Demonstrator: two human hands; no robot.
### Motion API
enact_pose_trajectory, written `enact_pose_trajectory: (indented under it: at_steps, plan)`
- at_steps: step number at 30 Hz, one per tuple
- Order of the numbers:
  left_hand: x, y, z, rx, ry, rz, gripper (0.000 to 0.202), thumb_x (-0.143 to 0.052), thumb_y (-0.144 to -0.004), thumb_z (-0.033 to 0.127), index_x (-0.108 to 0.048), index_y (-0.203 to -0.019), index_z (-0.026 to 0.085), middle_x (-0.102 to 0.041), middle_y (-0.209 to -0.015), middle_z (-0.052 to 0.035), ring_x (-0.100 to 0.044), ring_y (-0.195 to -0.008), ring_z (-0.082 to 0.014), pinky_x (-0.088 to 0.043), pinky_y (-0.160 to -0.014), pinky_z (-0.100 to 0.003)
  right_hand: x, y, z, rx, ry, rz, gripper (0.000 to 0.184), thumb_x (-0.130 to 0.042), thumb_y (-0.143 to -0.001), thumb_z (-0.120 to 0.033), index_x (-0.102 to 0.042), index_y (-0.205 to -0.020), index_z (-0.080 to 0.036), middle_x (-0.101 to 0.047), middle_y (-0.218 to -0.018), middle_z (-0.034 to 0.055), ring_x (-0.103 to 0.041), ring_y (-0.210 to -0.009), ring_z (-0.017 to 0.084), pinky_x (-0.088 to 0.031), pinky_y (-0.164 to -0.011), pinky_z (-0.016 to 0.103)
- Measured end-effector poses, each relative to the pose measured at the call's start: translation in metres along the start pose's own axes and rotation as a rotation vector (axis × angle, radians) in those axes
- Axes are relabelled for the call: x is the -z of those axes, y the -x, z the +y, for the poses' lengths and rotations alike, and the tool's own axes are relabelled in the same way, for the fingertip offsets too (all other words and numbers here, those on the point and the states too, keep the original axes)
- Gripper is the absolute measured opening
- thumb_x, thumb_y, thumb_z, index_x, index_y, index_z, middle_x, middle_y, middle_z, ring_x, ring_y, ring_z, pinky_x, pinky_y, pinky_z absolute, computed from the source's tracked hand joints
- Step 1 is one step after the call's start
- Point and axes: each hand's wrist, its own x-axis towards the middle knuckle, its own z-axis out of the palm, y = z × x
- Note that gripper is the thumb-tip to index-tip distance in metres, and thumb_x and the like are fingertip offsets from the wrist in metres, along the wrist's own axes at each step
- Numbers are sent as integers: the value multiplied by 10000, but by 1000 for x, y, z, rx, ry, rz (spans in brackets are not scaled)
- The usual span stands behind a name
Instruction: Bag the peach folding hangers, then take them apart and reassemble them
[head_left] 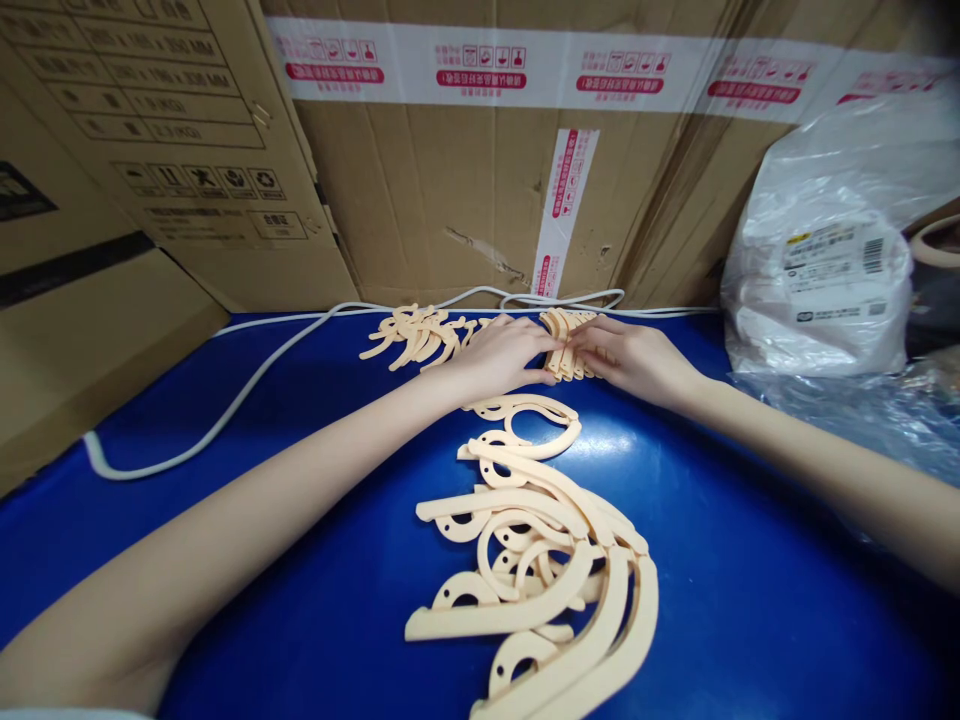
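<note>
At the far side of the blue table, a tight row of cream curved plastic pieces (568,322) stands between my two hands. My left hand (504,352) is at its left end, fingers and thumb closed against the pieces. From the right, my right hand (637,358) pinches the same row, its fingertips partly hidden among the pieces. Closer to me lies a spread of larger cream parts that look like folding hanger arms (611,625), overlapping, with round hooked ends and small holes. Left of my left hand is a loose heap of small cream hook-shaped pieces (420,335).
A white cable (262,375) runs along the back and left of the blue tabletop (750,600). Cardboard boxes (450,190) wall off the back and left. On the right are a white plastic bag with a label (825,250) and clear plastic film (862,410).
</note>
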Motion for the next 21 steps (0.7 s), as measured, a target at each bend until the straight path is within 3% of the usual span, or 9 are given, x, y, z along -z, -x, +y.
enact_pose_trajectory:
  at_steps: [6, 9, 13, 18, 21]
  plan:
    - [-1, -3, 1, 100, 32, 26, 746, -590, -851, 701, -550, -1378, 174, -618, -1353, -149, -523, -1276, -333, -379, -1061, -460, 4, 5, 1, -31, -2, 27, 274, -444, -969, -288, -661, -1099, -181, -687, -1195, 128, -684, -1025, 269, -521, -802, 369]
    - [-2, -4, 3, 117, 28, 1, 754, -645, -824, 671, -558, -1377, 165, -606, -1365, -162, -514, -1288, -346, -378, -1066, -461, 9, 12, 9, -201, 110, 34, 327, -473, -951, -379, -645, -1148, -182, -690, -1161, 135, -692, -941, 286, -499, -711, 370]
    - [-2, -4, 7, 128, 14, -17, 756, -706, -817, 583, -533, -1419, 159, -573, -1402, -168, -492, -1312, -333, -370, -1079, -431, 12, 23, 22, -491, 90, -40, 405, -498, -917, -494, -642, -1143, -189, -728, -900, 90, -673, -704, 255, -428, -573, 337]
    - [-2, -3, 8, 143, 7, -27, 716, -693, -839, 558, -528, -1428, 185, -571, -1413, -151, -496, -1314, -308, -372, -1080, -414, 6, 27, 29, -468, -173, -17, 479, -553, -867, -581, -629, -1131, -188, -728, -838, 72, -661, -665, 223, -465, -602, 335]
    - [-2, -4, 6, 142, 6, -28, 689, -687, -847, 550, -538, -1417, 193, -579, -1407, -144, -503, -1305, -309, -378, -1071, -418, 5, 24, 26, -444, -222, -22, 491, -577, -844, -607, -632, -1115, -202, -715, -790, 55, -654, -642, 219, -471, -592, 336]
